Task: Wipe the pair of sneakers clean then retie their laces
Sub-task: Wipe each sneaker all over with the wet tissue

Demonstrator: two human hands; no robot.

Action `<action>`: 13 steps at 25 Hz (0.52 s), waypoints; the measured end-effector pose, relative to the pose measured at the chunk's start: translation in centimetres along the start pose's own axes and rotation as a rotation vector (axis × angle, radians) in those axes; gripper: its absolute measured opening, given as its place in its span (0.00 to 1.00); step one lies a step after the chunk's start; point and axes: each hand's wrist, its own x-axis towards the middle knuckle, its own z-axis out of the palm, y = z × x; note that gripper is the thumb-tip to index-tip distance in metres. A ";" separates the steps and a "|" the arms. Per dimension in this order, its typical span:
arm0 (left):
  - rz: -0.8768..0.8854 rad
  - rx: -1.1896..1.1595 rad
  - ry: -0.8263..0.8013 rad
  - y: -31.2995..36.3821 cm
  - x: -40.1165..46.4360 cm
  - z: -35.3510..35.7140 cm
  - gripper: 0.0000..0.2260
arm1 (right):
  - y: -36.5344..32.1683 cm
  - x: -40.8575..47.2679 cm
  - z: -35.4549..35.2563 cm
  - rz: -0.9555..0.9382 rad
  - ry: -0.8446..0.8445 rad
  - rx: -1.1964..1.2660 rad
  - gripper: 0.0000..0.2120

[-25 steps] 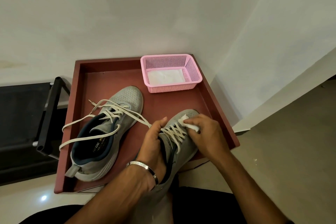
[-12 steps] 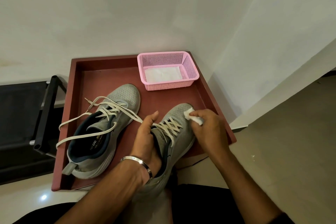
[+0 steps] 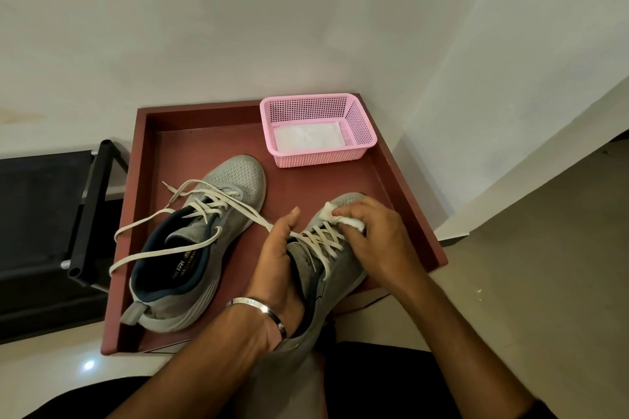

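1. The red tray (image 3: 204,133) fills the middle of the frame and carries both shoes. It sits a little lower in the frame than a second ago, which looks like a shift of the head camera and not of the tray.
2. The left sneaker (image 3: 204,238) lies in the centre-left, just where it was a second ago: laces (image 3: 190,204) undone, loose ends trailing toward the left edge. No wiping touches it yet.
3. The right sneaker (image 3: 326,262) is in the lower centre, heel toward the bottom of the frame. Its laces are crossed but untied.
4. The left hand (image 3: 279,269) keeps its grip inside the collar of the right sneaker, thumb raised. I cannot tell how far the hidden fingers curl, though they seem to clamp the shoe steady.
5. The right hand (image 3: 377,241) pinches the white wipe (image 3: 343,218), which has slid from the right side of the toe across toward its middle. So the wiping stroke is under way on the toe, early in the job.
6. The pink basket (image 3: 360,126) in the upper right of the tray holds a white cloth (image 3: 306,138), unmoved.
7. By my judgement, most of the task remains: the sides, the other shoe, both knots.
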 end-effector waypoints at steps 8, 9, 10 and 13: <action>0.022 0.030 -0.013 -0.6 0.0 0.3 0.30 | -0.2 0.0 0.1 -0.032 -0.010 0.034 0.10; 0.024 0.027 -0.009 -0.6 0.0 0.2 0.31 | -0.2 0.1 -0.1 -0.030 -0.017 0.045 0.10; 0.025 0.020 -0.004 -0.6 0.0 0.1 0.31 | -0.2 0.0 -0.5 -0.011 -0.021 0.044 0.10; 0.060 0.005 0.012 0.3 0.3 -0.2 0.33 | 0.4 -1.0 -1.6 0.082 -0.084 0.009 0.10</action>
